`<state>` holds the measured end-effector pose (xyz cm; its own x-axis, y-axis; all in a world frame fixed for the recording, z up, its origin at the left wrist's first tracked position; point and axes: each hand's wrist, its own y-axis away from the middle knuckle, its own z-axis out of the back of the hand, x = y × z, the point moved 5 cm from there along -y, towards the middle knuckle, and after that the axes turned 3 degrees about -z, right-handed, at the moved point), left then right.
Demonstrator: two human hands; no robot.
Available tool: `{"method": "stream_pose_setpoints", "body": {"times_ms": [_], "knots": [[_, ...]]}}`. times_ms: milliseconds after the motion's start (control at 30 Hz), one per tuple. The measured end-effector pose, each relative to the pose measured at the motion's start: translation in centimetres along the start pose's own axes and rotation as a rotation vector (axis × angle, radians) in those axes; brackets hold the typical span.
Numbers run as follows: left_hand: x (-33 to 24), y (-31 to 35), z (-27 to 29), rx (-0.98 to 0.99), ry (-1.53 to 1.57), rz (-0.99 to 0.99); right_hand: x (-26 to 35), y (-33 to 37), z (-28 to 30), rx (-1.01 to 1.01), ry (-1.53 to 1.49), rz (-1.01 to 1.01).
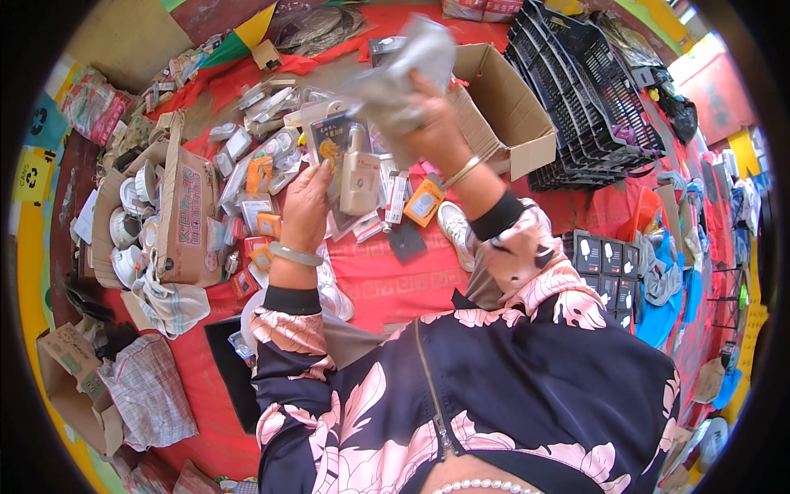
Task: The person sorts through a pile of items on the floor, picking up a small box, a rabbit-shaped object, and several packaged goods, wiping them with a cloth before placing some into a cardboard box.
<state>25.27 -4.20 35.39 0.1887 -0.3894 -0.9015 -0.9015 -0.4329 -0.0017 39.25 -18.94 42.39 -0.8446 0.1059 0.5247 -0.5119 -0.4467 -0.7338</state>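
My left hand [306,202] is closed on the edge of a clear plastic pack [333,136]. Inside it are a dark printed card and a beige boxy device [360,183] with a rounded neck. Raised just right of the pack, my right hand [432,123] grips a grey cloth [420,62], which is smeared by motion. Part of the cloth hangs close to the pack's upper right corner; whether they touch I cannot tell. Below the pack lie an orange-and-white small box [425,202], a slim white box [396,198] and a dark square piece [406,242].
Small packaged goods [263,177] are heaped on the red floor cloth [395,284]. At left stands a carton [188,214] of white round fixtures. An open cardboard box [527,123] and stacked black crates [576,99] stand at right, above several black boxes [605,267].
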Motion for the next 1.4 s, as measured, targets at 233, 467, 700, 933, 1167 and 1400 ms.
{"method": "stream_pose_setpoints", "body": {"times_ms": [233,467,700,933,1167,1400], "knots": [[2.4,-1.1,1.2,-0.171,0.136,-0.010,5.0,5.7,-8.0,0.639,0.248,-0.021],[1.8,-1.9,5.2,-0.152,-0.181,-0.302,7.7,7.2,-8.5,0.762,0.249,0.150],[-2.7,-2.0,8.5,-0.509,0.544,-0.191,5.7,8.1,-6.7,0.806,0.074,-0.023],[-3.9,-1.2,8.7,-0.467,0.400,-0.278,-2.3,3.3,-2.5,0.529,-0.517,-0.607],[-0.6,-0.1,0.4,-0.049,0.425,-0.136,0.8,4.2,-7.2,0.269,-0.100,0.086],[-0.5,0.5,-0.1,-0.126,0.340,-0.155,0.9,3.3,-4.8,0.045,-0.134,-0.425]]}}
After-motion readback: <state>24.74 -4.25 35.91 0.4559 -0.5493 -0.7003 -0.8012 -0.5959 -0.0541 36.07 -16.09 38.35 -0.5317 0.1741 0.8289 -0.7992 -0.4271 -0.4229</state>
